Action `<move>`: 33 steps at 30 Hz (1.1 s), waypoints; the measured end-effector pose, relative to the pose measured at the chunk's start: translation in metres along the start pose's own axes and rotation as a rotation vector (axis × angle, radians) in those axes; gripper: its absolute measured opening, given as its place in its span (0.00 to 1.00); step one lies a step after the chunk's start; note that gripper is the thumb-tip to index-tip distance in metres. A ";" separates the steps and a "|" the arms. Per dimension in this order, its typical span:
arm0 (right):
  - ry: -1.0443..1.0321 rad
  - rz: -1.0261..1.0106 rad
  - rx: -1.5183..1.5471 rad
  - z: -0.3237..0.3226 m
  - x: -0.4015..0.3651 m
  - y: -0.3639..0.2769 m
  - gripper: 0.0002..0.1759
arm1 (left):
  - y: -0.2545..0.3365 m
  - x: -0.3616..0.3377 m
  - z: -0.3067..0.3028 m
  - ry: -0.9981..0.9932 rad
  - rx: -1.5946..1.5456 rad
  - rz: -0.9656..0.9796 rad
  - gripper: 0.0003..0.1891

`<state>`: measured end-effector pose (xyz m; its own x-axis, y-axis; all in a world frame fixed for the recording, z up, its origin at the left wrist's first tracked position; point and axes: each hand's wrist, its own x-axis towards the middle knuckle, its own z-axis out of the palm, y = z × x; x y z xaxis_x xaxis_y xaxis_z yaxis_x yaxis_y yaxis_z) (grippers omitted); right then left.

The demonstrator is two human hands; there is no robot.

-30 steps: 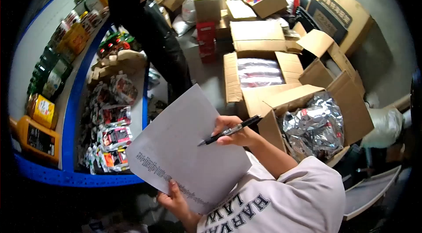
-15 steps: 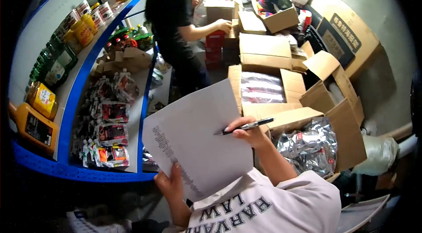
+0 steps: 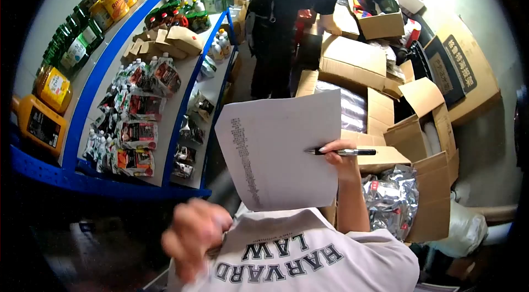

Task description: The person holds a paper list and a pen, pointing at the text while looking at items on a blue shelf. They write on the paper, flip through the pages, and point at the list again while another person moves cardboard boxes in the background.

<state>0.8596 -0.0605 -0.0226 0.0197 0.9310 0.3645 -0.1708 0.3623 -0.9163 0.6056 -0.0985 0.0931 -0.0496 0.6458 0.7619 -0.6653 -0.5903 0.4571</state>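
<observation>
White printed paper [image 3: 281, 151] stands tilted in front of my chest, with a column of small text along its left side. At its right edge my right hand [image 3: 339, 154] is closed around a black pen [image 3: 358, 152], whose tip lies over the sheet. My left hand [image 3: 195, 231] is raised at the lower left, apart from the paper and below its lower left corner. Motion blurs its fingers, which look curled; whether anything is in them is unclear.
Blue-framed shelves [image 3: 182, 132] on the left hold pouches [image 3: 138, 135], green bottles [image 3: 74, 52] and jars [image 3: 114, 4]. Open cartons [image 3: 352, 60] fill the right side, one with silver packs [image 3: 390, 198]. Another person in dark clothes [image 3: 281, 22] stands ahead, one hand by a carton.
My left hand has let go of the paper and moved left and down. The paper and my right hand sit further right in view. The view has shifted, and the other person appears further right.
</observation>
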 end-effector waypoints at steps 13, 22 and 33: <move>0.134 -0.101 0.068 -0.041 -0.016 0.004 0.06 | -0.008 0.049 0.049 -0.716 -0.555 -0.181 0.15; 0.301 -0.214 0.114 -0.046 -0.019 0.000 0.04 | -0.006 0.058 0.090 -0.428 -0.567 0.064 0.04; 0.305 -0.168 0.204 -0.074 -0.032 0.003 0.07 | 0.002 0.070 0.069 -0.429 -0.765 0.504 0.06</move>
<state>0.9315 -0.0862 -0.0491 0.3500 0.8413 0.4119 -0.3321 0.5226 -0.7852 0.6516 -0.0881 0.1788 -0.2850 0.0890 0.9544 -0.9471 -0.1796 -0.2661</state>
